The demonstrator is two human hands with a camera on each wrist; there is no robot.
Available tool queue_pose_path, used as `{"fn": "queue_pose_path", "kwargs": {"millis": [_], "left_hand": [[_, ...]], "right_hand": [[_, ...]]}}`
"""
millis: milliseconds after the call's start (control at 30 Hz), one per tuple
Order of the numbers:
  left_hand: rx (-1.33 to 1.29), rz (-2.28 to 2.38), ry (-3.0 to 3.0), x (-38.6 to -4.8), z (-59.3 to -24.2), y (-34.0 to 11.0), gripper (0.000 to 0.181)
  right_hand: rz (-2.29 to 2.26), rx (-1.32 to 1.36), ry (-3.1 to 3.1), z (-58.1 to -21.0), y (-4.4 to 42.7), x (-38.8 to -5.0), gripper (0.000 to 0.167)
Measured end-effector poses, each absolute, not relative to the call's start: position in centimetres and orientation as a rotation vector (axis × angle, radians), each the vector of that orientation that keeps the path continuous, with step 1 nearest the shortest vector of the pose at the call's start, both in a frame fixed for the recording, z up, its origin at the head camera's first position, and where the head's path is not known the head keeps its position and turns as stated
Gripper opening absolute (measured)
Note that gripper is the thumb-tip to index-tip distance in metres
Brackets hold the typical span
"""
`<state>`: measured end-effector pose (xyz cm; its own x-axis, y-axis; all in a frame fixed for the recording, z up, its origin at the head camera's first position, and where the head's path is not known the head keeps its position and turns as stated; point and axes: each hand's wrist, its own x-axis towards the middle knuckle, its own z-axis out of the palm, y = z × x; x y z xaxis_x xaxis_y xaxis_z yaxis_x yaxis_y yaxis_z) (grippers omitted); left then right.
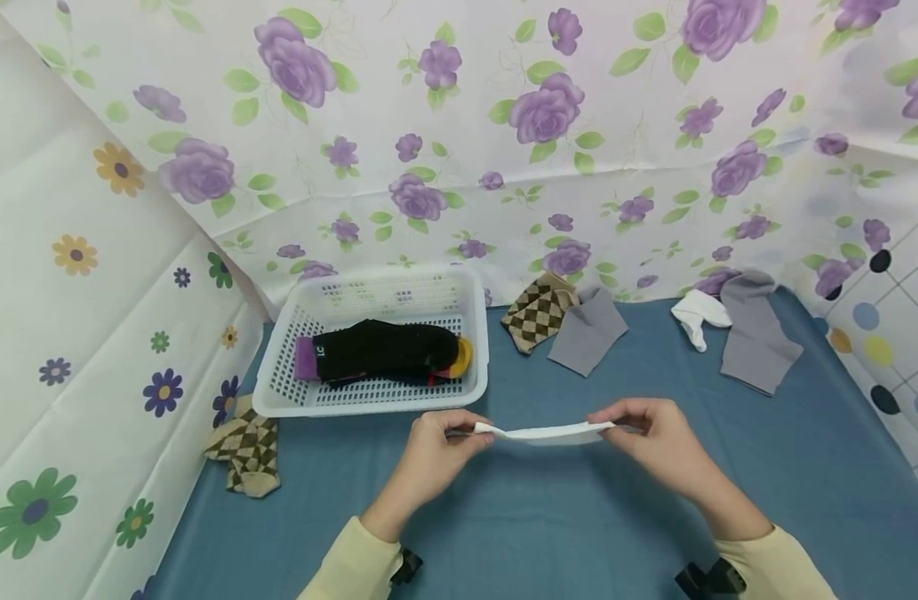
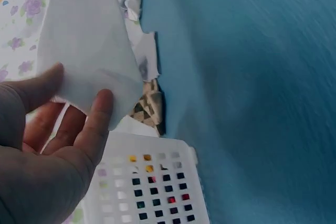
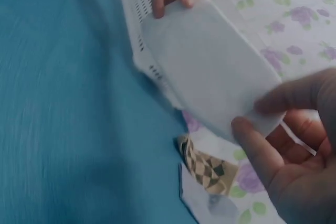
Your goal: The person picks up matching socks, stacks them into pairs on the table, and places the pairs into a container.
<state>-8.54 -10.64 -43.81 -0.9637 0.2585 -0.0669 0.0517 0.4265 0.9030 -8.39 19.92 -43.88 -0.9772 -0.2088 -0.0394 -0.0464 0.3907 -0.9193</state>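
Note:
A flat white sock is stretched level between both hands, above the blue cloth just in front of the basket. My left hand pinches one end between thumb and fingers. At the opposite end, my right hand pinches it the same way. The broad smooth face of the sock shows in the left wrist view, and the right wrist view has the sock slanting across it. Behind the left hand stands a white perforated basket with black socks lying inside, plus purple and yellow pieces.
Beside the basket's right side lie a checkered sock and a grey sock. Farther right are a small white sock and another grey sock. Another checkered sock rests at the left edge. Flowered sheets hang behind.

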Motion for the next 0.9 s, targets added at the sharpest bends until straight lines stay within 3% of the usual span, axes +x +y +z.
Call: {"fn": "queue_pose_path", "kwargs": {"millis": [333,700,900], "left_hand": [[0.577,1.260,2.699,-9.5,-46.4,-10.5,0.005],[0.755,0.822,2.683,-9.7,-47.7,-9.6,0.012],[0.802,0.671,2.678,-9.4,-47.4,-9.6,0.013]], "right_hand": [[-1.391,-0.547,2.766,-46.3,20.3,-8.3,0.036],[-0.915,-0.642,2.822,-48.4,20.5,-7.9,0.030],[-0.830,-0.687,2.729,-48.9,20.4,-7.5,0.017]]}}
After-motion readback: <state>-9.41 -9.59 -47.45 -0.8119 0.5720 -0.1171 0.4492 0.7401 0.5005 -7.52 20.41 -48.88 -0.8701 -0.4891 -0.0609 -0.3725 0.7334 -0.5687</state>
